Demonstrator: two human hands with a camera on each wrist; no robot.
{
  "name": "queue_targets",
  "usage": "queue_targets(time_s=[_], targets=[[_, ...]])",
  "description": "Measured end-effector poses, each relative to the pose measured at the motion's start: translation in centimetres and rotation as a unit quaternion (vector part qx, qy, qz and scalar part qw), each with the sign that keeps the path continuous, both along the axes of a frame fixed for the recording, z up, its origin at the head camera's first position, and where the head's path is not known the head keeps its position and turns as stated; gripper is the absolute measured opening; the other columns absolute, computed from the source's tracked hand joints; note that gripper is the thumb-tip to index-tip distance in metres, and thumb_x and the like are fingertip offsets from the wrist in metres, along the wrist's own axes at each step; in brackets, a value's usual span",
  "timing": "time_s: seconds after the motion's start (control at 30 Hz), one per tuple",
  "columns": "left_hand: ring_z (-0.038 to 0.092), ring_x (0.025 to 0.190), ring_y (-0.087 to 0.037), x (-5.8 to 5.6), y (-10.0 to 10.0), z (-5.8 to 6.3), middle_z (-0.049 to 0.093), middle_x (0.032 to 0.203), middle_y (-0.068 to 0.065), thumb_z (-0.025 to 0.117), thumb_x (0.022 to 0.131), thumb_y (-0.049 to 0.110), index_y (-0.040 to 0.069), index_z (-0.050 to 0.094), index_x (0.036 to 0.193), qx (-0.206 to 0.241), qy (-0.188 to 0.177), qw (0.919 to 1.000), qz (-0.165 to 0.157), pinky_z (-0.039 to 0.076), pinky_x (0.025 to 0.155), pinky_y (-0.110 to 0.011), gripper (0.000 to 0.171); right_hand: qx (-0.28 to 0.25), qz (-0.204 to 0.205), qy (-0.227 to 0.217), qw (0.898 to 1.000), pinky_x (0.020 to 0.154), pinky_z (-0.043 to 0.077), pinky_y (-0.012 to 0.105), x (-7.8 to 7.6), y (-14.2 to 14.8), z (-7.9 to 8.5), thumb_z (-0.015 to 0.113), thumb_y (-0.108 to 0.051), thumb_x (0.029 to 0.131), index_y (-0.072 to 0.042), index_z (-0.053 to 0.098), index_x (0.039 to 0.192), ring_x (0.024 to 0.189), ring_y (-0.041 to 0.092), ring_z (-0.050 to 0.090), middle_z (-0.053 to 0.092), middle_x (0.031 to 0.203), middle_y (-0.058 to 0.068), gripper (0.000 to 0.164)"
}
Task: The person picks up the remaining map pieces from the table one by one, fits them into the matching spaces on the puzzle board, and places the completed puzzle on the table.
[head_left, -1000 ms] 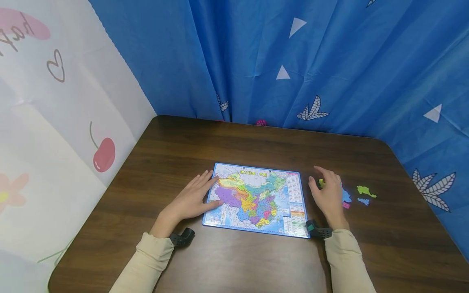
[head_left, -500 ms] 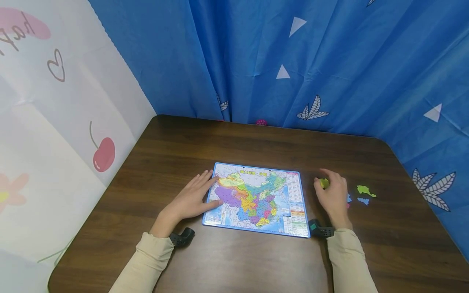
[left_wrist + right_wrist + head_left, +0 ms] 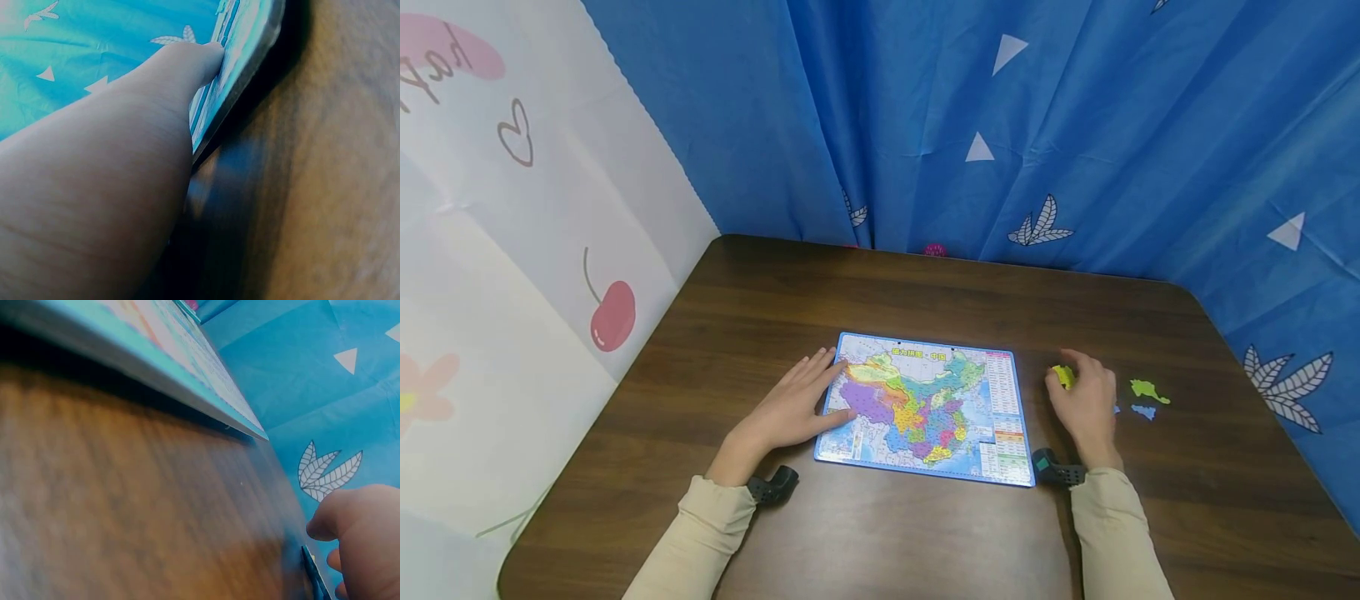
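A magnetic map puzzle board (image 3: 925,408) with a blue rim and a many-coloured map lies flat on the table. My left hand (image 3: 790,408) rests on its left edge, fingers spread and thumb over the map. To the right of the board, my right hand (image 3: 1086,408) is bent over a yellow-green puzzle piece (image 3: 1063,377), which shows between thumb and index finger. In the right wrist view the thumb (image 3: 328,522) stands apart from the thin dark edge of a piece (image 3: 314,572); a grip on it is not visible.
A lime green puzzle piece (image 3: 1148,391) and a small blue piece (image 3: 1144,412) lie right of my right hand. A sliver of another blue piece (image 3: 1117,409) shows beside the hand. Blue curtain (image 3: 925,125) hangs behind the wooden table (image 3: 880,292).
My right hand has shifted slightly right and come over the yellow-green piece, which now shows more fully between thumb and index finger. The pink piece is now hidden. The left hand stays still.
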State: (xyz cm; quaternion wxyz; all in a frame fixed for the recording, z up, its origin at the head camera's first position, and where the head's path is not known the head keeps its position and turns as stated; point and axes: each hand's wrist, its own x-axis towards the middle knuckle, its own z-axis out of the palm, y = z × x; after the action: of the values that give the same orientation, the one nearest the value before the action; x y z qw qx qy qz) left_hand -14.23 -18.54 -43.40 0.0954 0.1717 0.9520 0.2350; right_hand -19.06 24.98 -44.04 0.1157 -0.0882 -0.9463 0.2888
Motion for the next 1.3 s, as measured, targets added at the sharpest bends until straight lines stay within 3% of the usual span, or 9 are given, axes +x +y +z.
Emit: queue_targets(time_s=[0.63, 1.3], targets=[[0.012, 0.16, -0.031, 0.02, 0.0, 0.05, 0.02, 0.172, -0.012, 0.063, 0.092, 0.062, 0.012, 0.035, 0.162, -0.001, 0.005, 1.0, -0.001, 0.013, 0.13, -0.051, 0.09, 0.014, -0.019, -0.044, 0.999, 0.104, 0.039, 0.065, 0.22, 0.24, 0.07, 0.065, -0.022, 0.096, 0.002, 0.05, 0.146, 0.134, 0.048, 0.035, 0.047, 0.148, 0.031, 0.057], [0.013, 0.16, -0.031, 0.04, -0.03, -0.14, 0.021, 0.172, -0.012, 0.062, 0.092, 0.063, 0.012, 0.034, 0.162, 0.001, 0.008, 1.0, 0.0, 0.014, 0.129, -0.051, 0.091, 0.016, -0.018, -0.03, 0.999, 0.107, 0.042, 0.064, 0.41, 0.06, 0.23, 0.065, -0.016, 0.097, 0.001, 0.053, 0.144, 0.13, 0.046, 0.042, 0.052, 0.146, 0.028, 0.051]])
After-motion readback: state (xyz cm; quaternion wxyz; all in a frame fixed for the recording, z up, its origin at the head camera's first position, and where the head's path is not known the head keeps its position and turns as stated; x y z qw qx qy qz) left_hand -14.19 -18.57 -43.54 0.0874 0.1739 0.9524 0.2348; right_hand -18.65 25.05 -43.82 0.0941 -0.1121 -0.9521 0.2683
